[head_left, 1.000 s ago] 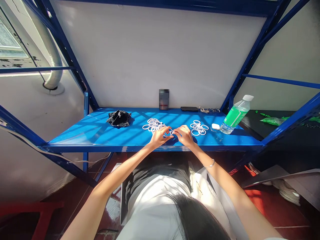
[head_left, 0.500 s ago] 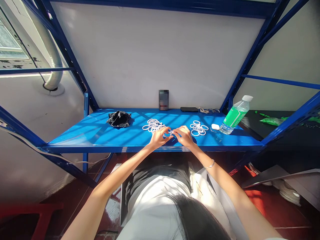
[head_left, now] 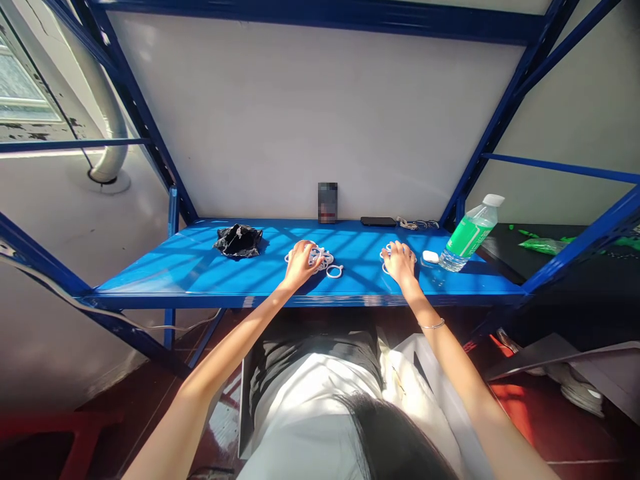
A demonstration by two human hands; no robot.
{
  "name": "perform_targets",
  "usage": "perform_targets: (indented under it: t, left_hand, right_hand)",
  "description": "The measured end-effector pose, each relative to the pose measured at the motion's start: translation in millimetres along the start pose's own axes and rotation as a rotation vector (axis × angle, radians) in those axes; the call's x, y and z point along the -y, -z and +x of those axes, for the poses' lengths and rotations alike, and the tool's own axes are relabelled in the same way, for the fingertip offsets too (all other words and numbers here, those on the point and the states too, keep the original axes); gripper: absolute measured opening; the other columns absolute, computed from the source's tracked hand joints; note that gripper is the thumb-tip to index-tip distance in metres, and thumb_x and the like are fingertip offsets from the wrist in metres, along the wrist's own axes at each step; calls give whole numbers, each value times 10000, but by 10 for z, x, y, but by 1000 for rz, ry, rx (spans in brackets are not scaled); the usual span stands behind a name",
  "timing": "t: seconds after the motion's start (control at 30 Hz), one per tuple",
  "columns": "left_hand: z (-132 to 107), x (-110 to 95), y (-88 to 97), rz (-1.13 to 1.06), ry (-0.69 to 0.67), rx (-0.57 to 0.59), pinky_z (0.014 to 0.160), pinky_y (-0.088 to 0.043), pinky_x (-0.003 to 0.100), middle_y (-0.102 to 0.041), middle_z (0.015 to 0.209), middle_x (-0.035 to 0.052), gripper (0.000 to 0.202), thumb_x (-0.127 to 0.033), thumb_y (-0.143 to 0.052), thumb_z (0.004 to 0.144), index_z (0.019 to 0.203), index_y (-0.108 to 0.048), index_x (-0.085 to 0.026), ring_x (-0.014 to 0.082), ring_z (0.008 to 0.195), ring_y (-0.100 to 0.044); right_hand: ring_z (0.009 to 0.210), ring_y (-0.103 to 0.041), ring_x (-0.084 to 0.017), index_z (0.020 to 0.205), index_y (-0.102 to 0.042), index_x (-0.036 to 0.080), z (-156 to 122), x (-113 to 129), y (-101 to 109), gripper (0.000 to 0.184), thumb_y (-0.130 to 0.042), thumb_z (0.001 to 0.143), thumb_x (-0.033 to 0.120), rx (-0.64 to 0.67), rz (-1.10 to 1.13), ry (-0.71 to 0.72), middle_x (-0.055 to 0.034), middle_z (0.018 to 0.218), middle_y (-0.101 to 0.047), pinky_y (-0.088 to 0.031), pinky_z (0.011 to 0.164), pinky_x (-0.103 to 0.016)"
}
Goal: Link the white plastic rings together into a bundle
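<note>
My left hand [head_left: 299,263] is over a pile of thin white rings [head_left: 323,259] left of the middle, fingers apart and bent down onto it, covering part of the pile. Just right of that pile, near the front edge, one white ring with a small bump on its rim [head_left: 334,271] lies by itself. My right hand [head_left: 401,262] rests over a second group of white rings [head_left: 385,255], its fingers spread and hiding most of them. Whether any ring is pinched under the fingertips is hidden.
The blue table [head_left: 185,267] carries a crumpled black bag [head_left: 239,241], a dark upright box [head_left: 327,203], a black phone [head_left: 378,221], a coiled cable [head_left: 420,224], a small white case [head_left: 430,257] and a green-labelled bottle [head_left: 470,233]. Blue frame posts rise at both sides.
My hands were together at the middle around a ring. They have parted, the left to the left pile and the right to the right group. The ring now lies on the table.
</note>
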State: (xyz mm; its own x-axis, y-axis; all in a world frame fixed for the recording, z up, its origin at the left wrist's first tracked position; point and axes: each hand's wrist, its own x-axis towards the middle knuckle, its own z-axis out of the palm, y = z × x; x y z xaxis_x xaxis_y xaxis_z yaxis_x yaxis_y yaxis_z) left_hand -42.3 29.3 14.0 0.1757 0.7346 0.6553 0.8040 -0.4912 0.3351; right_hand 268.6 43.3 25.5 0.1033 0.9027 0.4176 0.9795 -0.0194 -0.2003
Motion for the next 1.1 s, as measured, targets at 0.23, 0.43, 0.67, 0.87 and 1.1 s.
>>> perform_targets:
  t: [0.23,0.43,0.67,0.87,1.1]
  left_hand:
    - [-9,50,-48,-147,75,93,1038,-455,425,-571,1347,100,365,-474,-519,962,1233,-581,-238,281,1280,-507]
    - [-24,83,-113,-161,61,98,1025,-468,461,-592,1322,131,404,-492,-461,988,1233,-584,-195,289,1245,-542]
    - [-20,16,-76,-100,-25,18,1017,-465,461,-594,1308,137,380,-454,-427,1006,1250,-567,-197,288,1248,-532]
    - [-17,-113,-54,-68,-218,31,1036,-479,485,-534,1404,133,403,-383,-504,987,1362,-494,-236,297,1327,-490]
    - [-4,-213,1,-39,-451,88,1037,-511,517,-607,1318,132,316,-347,-555,969,1264,-566,-234,296,1280,-557]
  right_hand:
    - [1216,-578,-314,1203,-668,163,26,-30,61,497,-242,1047,366,144,-13,53,-147,1338,-626,-423,1023,-468]
    - [1035,-655,-304,938,-708,135,69,-103,-77,433,-301,1023,256,23,8,160,-184,1137,-701,-509,880,-443]
    - [1109,-598,-327,960,-693,159,76,-68,-49,343,-353,987,183,-246,225,304,-180,1172,-660,-502,923,-487]
    - [1074,-624,-270,991,-696,212,-140,305,122,230,-467,969,224,-215,552,658,-101,1077,-694,-533,934,-465]
    - [998,-663,-233,948,-640,220,-419,639,49,166,-498,894,153,-43,614,917,-77,1025,-706,-551,893,-419]
